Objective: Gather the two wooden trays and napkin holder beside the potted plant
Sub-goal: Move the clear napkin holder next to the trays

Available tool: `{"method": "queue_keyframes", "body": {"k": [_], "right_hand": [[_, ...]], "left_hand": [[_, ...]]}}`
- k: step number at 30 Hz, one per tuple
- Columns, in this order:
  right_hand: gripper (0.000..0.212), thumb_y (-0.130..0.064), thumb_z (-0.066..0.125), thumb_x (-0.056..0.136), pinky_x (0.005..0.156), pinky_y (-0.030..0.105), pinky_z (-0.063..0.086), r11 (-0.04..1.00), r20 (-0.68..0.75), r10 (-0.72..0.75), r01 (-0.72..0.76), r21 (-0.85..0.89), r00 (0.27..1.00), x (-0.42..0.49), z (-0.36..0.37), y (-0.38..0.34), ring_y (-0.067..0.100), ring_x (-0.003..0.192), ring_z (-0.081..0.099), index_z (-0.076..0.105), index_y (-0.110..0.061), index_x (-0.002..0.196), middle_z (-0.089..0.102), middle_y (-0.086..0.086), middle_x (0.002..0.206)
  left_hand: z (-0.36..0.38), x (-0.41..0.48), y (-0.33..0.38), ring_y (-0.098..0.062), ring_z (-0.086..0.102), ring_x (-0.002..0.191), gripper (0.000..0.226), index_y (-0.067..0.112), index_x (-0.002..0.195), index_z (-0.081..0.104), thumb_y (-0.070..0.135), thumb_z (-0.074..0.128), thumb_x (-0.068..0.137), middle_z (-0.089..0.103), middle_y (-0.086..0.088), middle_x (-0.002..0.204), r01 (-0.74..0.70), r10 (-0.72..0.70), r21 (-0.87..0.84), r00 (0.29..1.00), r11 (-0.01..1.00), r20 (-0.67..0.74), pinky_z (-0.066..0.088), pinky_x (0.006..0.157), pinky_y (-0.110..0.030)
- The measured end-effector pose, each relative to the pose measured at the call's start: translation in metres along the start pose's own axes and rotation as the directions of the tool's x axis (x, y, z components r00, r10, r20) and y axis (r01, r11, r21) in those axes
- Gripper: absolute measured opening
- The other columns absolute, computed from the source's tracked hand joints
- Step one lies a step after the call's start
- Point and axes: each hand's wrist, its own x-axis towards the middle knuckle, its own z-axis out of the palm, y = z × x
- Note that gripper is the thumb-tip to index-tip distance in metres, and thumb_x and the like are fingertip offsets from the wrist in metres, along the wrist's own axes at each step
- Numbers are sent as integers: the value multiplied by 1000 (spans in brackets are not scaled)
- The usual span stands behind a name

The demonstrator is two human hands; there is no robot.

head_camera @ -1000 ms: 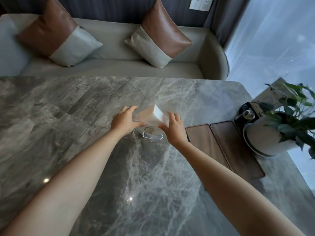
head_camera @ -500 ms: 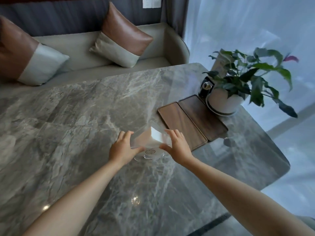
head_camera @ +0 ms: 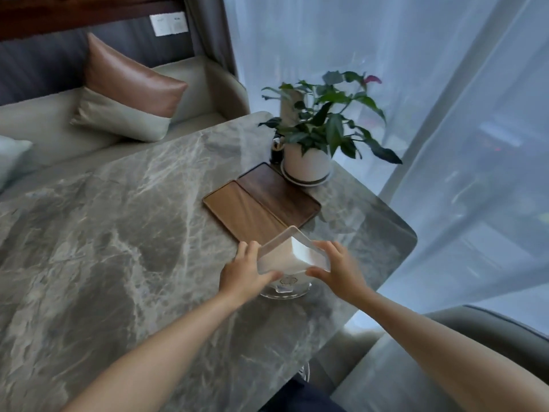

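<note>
1. Napkin holder [head_camera: 292, 257] sits between our two hands, with white napkins standing up in it and a clear round base under it.
2. Our left hand [head_camera: 248, 270] presses on the left side of the napkin holder, thumb in front and fingers behind, so this hand is gripping it.
3. Our right hand [head_camera: 338, 270] presses on the right side in the same way, so it is gripping the napkin holder too.
4. We cannot tell if the round base touches the desk [head_camera: 118, 233] or is lifted a little bit.
5. Two wooden trays lie flat on the desk just past our hands, side by side and touching.
6. The lighter tray [head_camera: 242, 214] is straight ahead of our left hand, and the top of the napkin holder hides its near corner.
7. The darker tray [head_camera: 279, 194] is past our right hand, a bit farther away.
8. The potted plant [head_camera: 309, 162] stands in a white pot on a saucer, just beyond the darker tray and near the far corner of the desk.
9. A small dark thing [head_camera: 277, 148] stands right behind the pot; we cannot tell what it is.
10. A sofa with a brown and grey cushion [head_camera: 127, 93] is far past our left hand, on the other side of the desk.
</note>
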Motion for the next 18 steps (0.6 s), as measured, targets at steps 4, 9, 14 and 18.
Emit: {"method": "queue_keyframes", "body": {"k": [4,9,14,18], "right_hand": [[57,-27,72,76,89,24,34,993,-77,112,-109,45,991,-2,-34,42,25,117,47,50,-11,127,54,11,126],[59,-29,73,75,92,35,43,965,-197,257,-241,105,946,8,-74,87,23,118,49,51,-14,128,54,8,128],[60,-29,71,76,89,38,43,925,-275,373,-335,177,886,27,-103,123,25,118,47,48,-13,129,54,9,125],[60,-30,70,77,88,39,44,897,-308,439,-392,203,844,38,-117,142,27,119,46,44,-12,128,52,12,126]], "left_hand": [[18,27,54,-32,58,111,65,13,121,47,50,70,73,49,-7,121,-100,100,-1,993,995,59,45,91,-38],[35,74,120,-33,57,114,69,17,129,44,53,68,74,48,-7,126,-203,194,50,971,978,141,46,93,-40],[52,120,175,-32,46,130,78,23,142,34,48,69,77,38,-8,146,-253,242,25,946,967,218,40,104,-41],[62,152,209,-31,40,134,77,24,145,31,37,70,80,34,-13,148,-289,282,-19,918,957,280,35,110,-39]]}}
